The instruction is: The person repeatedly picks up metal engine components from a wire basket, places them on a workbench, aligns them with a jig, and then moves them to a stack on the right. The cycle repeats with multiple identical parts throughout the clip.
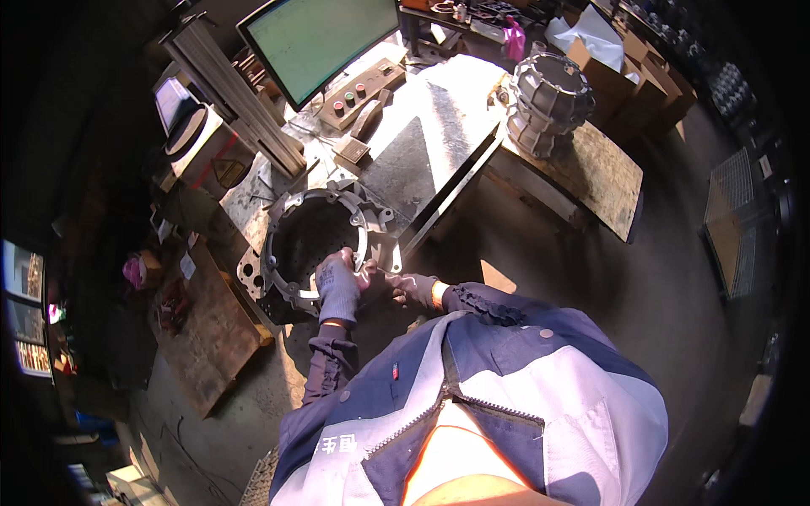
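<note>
A large grey ring-shaped metal casting (272, 251) with bolt lugs around its rim stands right in front of me, its round opening facing up. My left hand (339, 287), in a grey-blue work glove, is at the near right part of the rim with its fingers curled closed. Just right of it is my right hand (412, 290), in a dark, soiled glove, closed with its fingers toward the left hand at the casting's near edge. Whatever is between the fingers of either hand is too small and hidden to make out.
Beyond the casting, a metal-topped bench (412, 160) carries a control box (363, 93) with buttons and a monitor (325, 46). Stacked castings (548, 101) stand on a wooden board (612, 173) at right. A brown panel (207, 329) lies left; cardboard boxes (629, 88) sit far right.
</note>
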Available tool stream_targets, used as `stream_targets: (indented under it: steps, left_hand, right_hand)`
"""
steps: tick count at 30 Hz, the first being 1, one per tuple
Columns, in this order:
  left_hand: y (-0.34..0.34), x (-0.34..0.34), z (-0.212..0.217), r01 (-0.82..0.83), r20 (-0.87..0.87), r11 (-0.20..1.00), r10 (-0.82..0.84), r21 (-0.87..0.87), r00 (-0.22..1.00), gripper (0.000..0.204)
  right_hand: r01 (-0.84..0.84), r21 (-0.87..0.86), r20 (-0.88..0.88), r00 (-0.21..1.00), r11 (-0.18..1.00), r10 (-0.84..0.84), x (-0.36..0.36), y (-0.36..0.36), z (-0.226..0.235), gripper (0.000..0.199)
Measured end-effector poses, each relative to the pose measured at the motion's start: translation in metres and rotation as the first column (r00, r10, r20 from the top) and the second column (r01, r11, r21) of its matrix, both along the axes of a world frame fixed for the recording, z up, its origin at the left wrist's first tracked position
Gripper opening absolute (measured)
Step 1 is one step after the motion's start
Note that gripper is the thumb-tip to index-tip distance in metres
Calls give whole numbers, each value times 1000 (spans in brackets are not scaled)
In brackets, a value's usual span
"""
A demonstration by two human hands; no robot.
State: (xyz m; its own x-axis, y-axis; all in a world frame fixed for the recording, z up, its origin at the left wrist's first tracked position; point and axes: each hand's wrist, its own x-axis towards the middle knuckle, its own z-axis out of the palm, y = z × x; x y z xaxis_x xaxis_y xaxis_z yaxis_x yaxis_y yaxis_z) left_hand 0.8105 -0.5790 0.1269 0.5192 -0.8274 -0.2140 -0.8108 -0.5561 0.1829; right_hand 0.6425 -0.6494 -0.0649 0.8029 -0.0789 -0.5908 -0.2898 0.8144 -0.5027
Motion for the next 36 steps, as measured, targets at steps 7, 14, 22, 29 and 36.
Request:
stream_targets:
  steps: [7,14,22,29,36]
  left_hand:
    - [8,-7,0,41,7,999,-41,-18,999,68]
    - [3,-6,10,-56,-140,996,65,65,988,59]
    - [2,-1,8,-28,-165,1000,30,12,986,50]
    - [-1,0,13,-21,-181,997,33,68,983,48]
    - [-2,-3,21,-20,-179,999,29,51,983,46]
  right_hand:
    - [-15,-145,-195,981,989,-14,-8,0,16,40]
    - [50,-6,-78,996,999,-51,-4,-3,36,30]
    - [42,-13,-76,996,999,-43,2,-9,12,24]
    - [-42,-10,18,999,999,42,-5,-16,-30,13]
    - [-65,-486,174,970,872,170,-12,-22,-43,32]
